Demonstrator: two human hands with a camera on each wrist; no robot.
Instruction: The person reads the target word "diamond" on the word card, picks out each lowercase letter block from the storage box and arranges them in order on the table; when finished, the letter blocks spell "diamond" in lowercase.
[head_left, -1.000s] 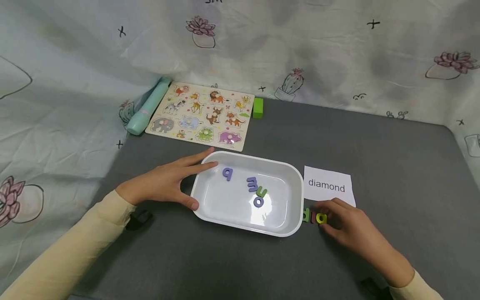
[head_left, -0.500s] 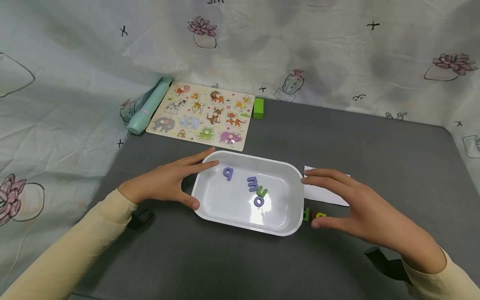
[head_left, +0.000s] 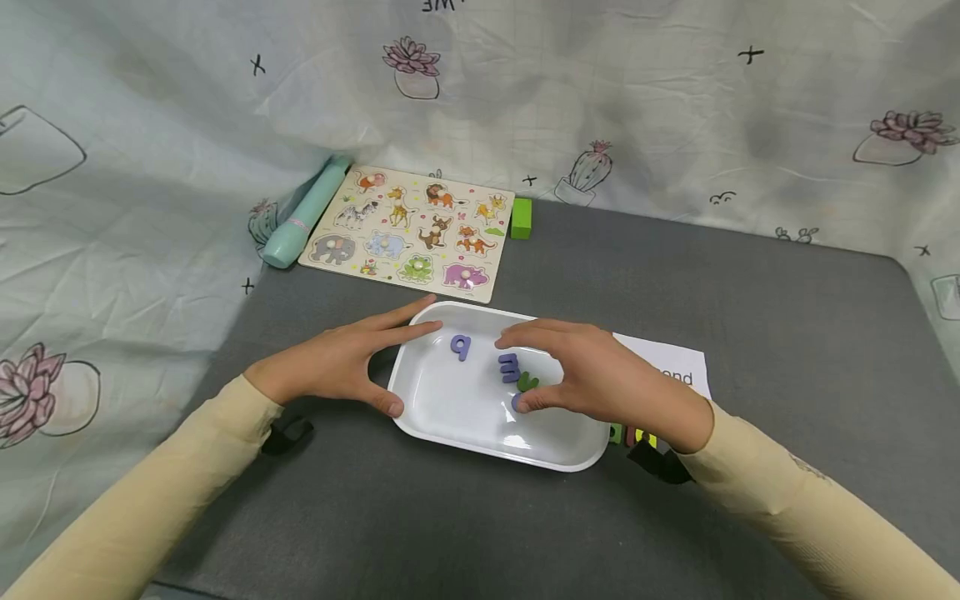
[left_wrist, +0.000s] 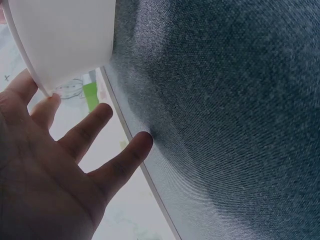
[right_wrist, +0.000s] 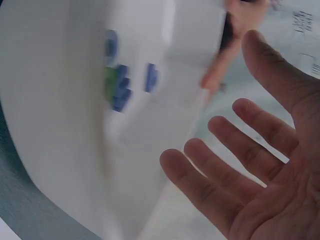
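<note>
In the head view, an animal board [head_left: 408, 179] and green block [head_left: 521, 218] lie beyond the white tray [head_left: 465, 408], a teal tube [head_left: 306, 212] past its far left corner, and a word card [head_left: 686, 367] — partly covered by the right hand [head_left: 592, 367] — at its right; inside lie three purple letters [head_left: 509, 367] and a green letter [head_left: 528, 382]. The left wrist view shows the left hand [left_wrist: 55, 170] spread against the tray's rim. In the right wrist view, the right hand's fingers extend loosely over the tray.

The head view looks forward and down from above the table's [head_left: 480, 533] near side, far enough back to take in both arms and the curtain [head_left: 675, 100]. The left wrist view, very near, looks past the left hand [head_left: 337, 360] along the outside of the tray [head_left: 450, 408]; it shares the block [left_wrist: 90, 96] with the head view. The right wrist view, also near, looks past the right hand [head_left: 600, 367] into the tray, sharing its letters [right_wrist: 121, 89] with the head view.
</note>
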